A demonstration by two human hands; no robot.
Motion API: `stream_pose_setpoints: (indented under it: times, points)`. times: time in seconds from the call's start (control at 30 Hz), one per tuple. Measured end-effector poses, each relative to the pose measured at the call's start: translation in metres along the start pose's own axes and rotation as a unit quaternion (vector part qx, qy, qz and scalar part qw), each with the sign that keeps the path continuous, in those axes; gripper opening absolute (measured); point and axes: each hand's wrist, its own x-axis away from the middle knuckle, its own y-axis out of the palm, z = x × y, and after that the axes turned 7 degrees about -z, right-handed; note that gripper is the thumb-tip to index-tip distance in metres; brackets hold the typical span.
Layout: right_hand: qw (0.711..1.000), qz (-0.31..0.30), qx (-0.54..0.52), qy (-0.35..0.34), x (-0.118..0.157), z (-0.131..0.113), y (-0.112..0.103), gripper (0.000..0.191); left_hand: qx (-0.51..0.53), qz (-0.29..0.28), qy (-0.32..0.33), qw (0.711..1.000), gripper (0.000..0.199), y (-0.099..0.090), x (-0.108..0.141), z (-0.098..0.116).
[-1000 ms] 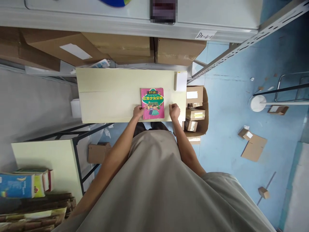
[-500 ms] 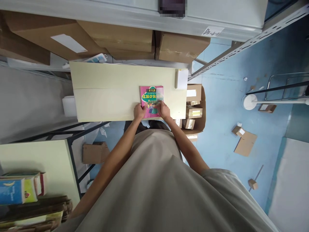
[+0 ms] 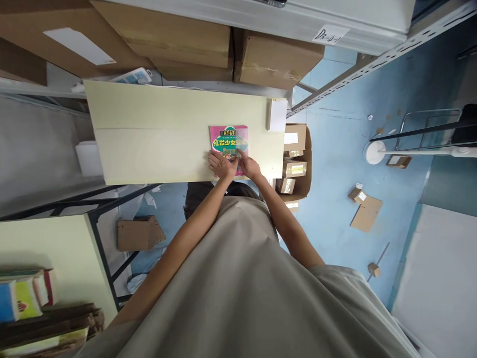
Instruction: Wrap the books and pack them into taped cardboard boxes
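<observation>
A pink picture book [image 3: 223, 133] with a green oval and yellow Chinese title on its cover lies flat near the front edge of the cream tabletop [image 3: 156, 144]. Its right part looks paler, as if under a translucent layer. My left hand [image 3: 222, 166] rests flat across the lower left of the cover, fingers stretched out and pointing left. Over the lower right part is my right hand [image 3: 250, 167], its index finger extended onto the cover and the other fingers partly hidden. Together the hands cover much of the cover's lower picture.
A white box-like stack [image 3: 278, 115] stands at the tabletop's right end. Beyond are shelved cardboard boxes [image 3: 279, 58]; right of the table, a large carton [image 3: 307, 169] contains smaller boxes. Books [image 3: 26, 298] sit on another table at lower left. Flattened cardboard [image 3: 367, 214] lies on the floor.
My left hand has gone from gripping the book's lower left edge to lying flat on the cover. My right hand has shifted inward, index finger now extended. The view has moved slightly.
</observation>
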Motion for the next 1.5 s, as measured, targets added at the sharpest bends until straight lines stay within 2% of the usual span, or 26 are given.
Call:
stream_pose_setpoints:
  times: [0.1, 0.17, 0.23, 0.33, 0.47, 0.57, 0.63, 0.67, 0.77, 0.83, 0.93, 1.0, 1.07, 1.13, 1.2, 1.37, 1.43, 1.5]
  points:
    - [0.998, 0.049, -0.020, 0.021, 0.003, 0.005, -0.001, 0.058, 0.010, 0.005, -0.009, 1.000, 0.101, 0.004, -0.002, 0.004]
    - [0.990, 0.114, -0.051, 0.068, 0.005, 0.009, 0.000, 0.052, 0.012, 0.006, -0.004, 1.000, 0.098, 0.004, -0.003, 0.002]
    - [0.979, 0.149, -0.085, 0.114, 0.005, 0.012, 0.002, 0.046, 0.009, 0.009, 0.000, 1.000, 0.096, 0.004, -0.003, 0.001]
    - [0.972, 0.141, -0.131, 0.137, -0.001, 0.013, 0.003, 0.040, 0.003, 0.020, 0.000, 1.000, 0.091, 0.003, -0.002, 0.001]
    - [0.972, 0.114, -0.174, 0.112, -0.009, 0.012, -0.006, 0.026, 0.019, 0.027, 0.002, 0.999, 0.082, -0.002, -0.003, 0.002]
    - [0.970, 0.125, -0.189, 0.092, -0.005, 0.010, -0.016, 0.024, 0.055, 0.020, 0.018, 0.998, 0.081, -0.008, -0.004, -0.003]
    - [0.968, 0.142, -0.191, 0.082, 0.002, 0.006, -0.021, 0.025, 0.091, 0.017, 0.067, 0.994, 0.076, -0.013, -0.001, -0.009]
    - [0.968, 0.149, -0.188, 0.077, 0.005, 0.003, -0.023, 0.025, 0.111, 0.004, 0.115, 0.987, 0.067, -0.015, 0.002, -0.013]
    - [0.970, 0.164, -0.170, 0.064, 0.013, -0.008, -0.028, 0.026, 0.164, -0.071, 0.302, 0.936, 0.044, -0.021, 0.022, -0.023]
    - [0.972, 0.164, -0.156, 0.057, 0.016, -0.015, -0.031, 0.026, 0.176, -0.088, 0.367, 0.909, 0.050, -0.022, 0.040, -0.024]
    - [0.983, 0.128, -0.125, 0.049, 0.022, -0.025, -0.039, 0.028, 0.152, -0.072, 0.351, 0.921, 0.070, -0.024, 0.060, -0.021]
    - [0.991, 0.096, -0.088, 0.032, 0.025, -0.030, -0.048, 0.033, 0.128, -0.091, 0.320, 0.934, 0.065, -0.026, 0.065, -0.020]
    - [0.995, 0.097, -0.035, -0.017, 0.025, -0.035, -0.063, 0.040, 0.115, -0.116, 0.287, 0.944, 0.061, -0.029, 0.064, -0.022]
    - [0.988, 0.107, 0.028, -0.104, 0.016, -0.040, -0.082, 0.047, 0.113, -0.126, 0.265, 0.949, 0.061, -0.035, 0.061, -0.027]
    - [0.971, 0.081, 0.093, -0.204, -0.003, -0.044, -0.105, 0.049, 0.122, -0.124, 0.253, 0.952, 0.061, -0.041, 0.060, -0.033]
    - [0.913, -0.031, 0.221, -0.341, -0.074, -0.054, -0.156, 0.019, 0.211, -0.110, 0.234, 0.943, 0.052, -0.059, 0.063, -0.055]
    - [0.905, -0.054, 0.227, -0.355, -0.105, -0.065, -0.163, 0.038, 0.281, -0.087, 0.234, 0.927, 0.048, -0.064, 0.061, -0.070]
    - [0.918, -0.061, 0.209, -0.332, -0.134, -0.082, -0.160, 0.061, 0.357, -0.063, 0.238, 0.901, 0.045, -0.068, 0.055, -0.087]
